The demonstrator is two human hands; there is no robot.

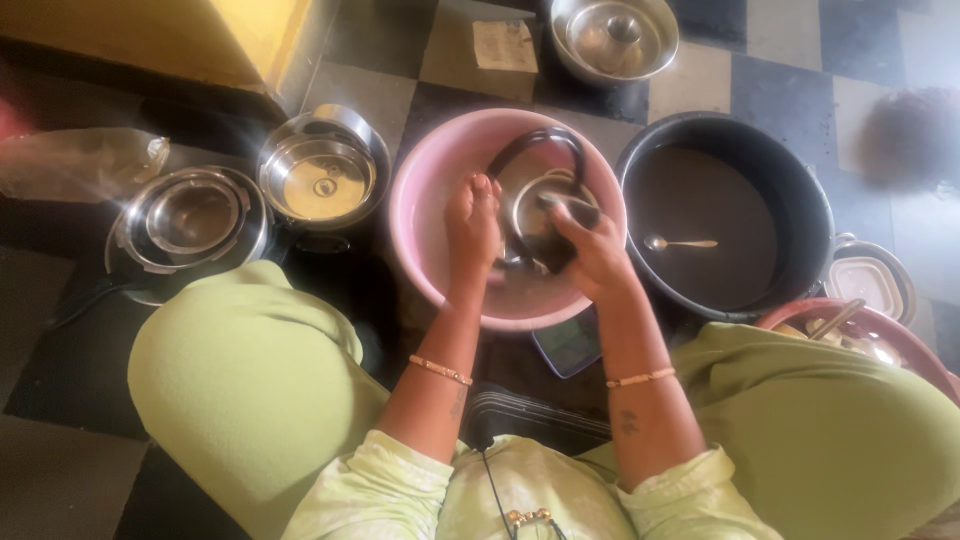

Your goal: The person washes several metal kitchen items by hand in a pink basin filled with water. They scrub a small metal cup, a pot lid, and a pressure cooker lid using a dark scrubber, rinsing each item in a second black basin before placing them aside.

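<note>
Seated low on a checkered floor point(700, 75) of dark and pale tiles, knees in green on both sides. Left hand point(472, 225) inside the pink basin point(420, 200), fingers pressed together against a steel pot point(540, 205) with dark handle; right hand point(590, 250) closed around the pot rim. Just right of the basin, a black tub point(800, 200) with a spoon point(680, 243). At left, steel pots point(320, 175); near the top edge, a lidded pot point(612, 35).

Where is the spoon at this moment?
In the head view, the spoon lies inside the large dark tub of water at the right, beside the pink basin where both hands work.
</note>
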